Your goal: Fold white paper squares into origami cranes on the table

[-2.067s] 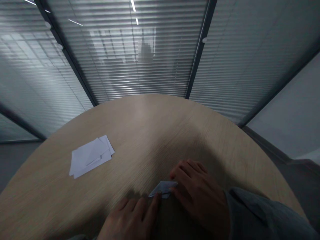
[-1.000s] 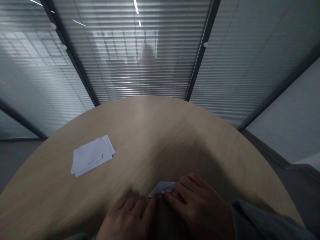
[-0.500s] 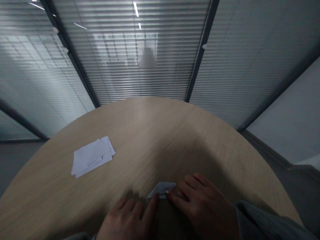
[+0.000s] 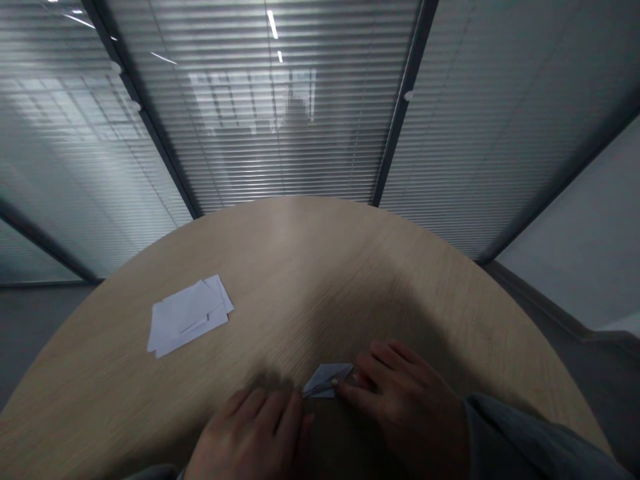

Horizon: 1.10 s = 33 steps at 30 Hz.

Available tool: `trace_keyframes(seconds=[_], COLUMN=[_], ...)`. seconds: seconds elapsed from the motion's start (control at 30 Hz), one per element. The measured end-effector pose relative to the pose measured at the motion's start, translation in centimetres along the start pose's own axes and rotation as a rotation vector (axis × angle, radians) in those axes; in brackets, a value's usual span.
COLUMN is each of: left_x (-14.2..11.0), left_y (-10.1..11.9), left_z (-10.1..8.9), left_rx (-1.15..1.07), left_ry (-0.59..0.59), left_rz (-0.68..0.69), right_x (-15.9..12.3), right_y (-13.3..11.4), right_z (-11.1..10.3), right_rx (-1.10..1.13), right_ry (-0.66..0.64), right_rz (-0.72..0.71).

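A small piece of folded paper [image 4: 326,377] with slanted ends lies flat on the table near its front edge, between my two hands. At its left tip is my left hand [image 4: 250,430], fingers bent and drawn together, with the index finger touching the tip and the thumb partly hidden below. My right hand [image 4: 407,407] is closed over the right end. Its thumb tip presses on the paper's lower fold, while the other fingers curl beside the right corner.
Several white paper sheets [image 4: 187,317] lie in a loose overlapping stack on the left of the round wooden table [image 4: 300,267]. Beyond the far edge stand glass panels with blinds [image 4: 320,160] and dark frames. A pale wall [image 4: 590,220] is on the right.
My right hand came in from the paper's upper right and set its thumb on the lower fold. My left index finger slid from the paper's middle out to its left tip.
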<state>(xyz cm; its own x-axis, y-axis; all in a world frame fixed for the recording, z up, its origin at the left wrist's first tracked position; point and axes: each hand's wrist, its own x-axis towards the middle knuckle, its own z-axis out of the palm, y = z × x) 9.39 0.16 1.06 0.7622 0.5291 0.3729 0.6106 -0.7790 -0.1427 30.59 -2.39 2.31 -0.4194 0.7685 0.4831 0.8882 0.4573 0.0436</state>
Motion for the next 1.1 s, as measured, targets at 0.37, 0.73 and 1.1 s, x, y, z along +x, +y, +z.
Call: trace_keyframes(seconds=[0.37,0.73,1.1], left_x=[0.4,2.4,3.1], left_y=[0.3,-2.3,-3.5], left_z=[0.6,-0.4,0.7], left_rx=[-0.055,-0.195,-0.287], left_ry=[-0.043,0.044,0.038], left_rz=[0.062,0.038,0.273], right_x=[0.2,0.3,0.3], right_y=[0.8,0.7,0.6], right_z=[0.5,0.7,1.1], right_rx=[-0.015,0.124,0.187], right_ry=[-0.059,-0.13,0.038], right_rz=[-0.015,0.108,0.026])
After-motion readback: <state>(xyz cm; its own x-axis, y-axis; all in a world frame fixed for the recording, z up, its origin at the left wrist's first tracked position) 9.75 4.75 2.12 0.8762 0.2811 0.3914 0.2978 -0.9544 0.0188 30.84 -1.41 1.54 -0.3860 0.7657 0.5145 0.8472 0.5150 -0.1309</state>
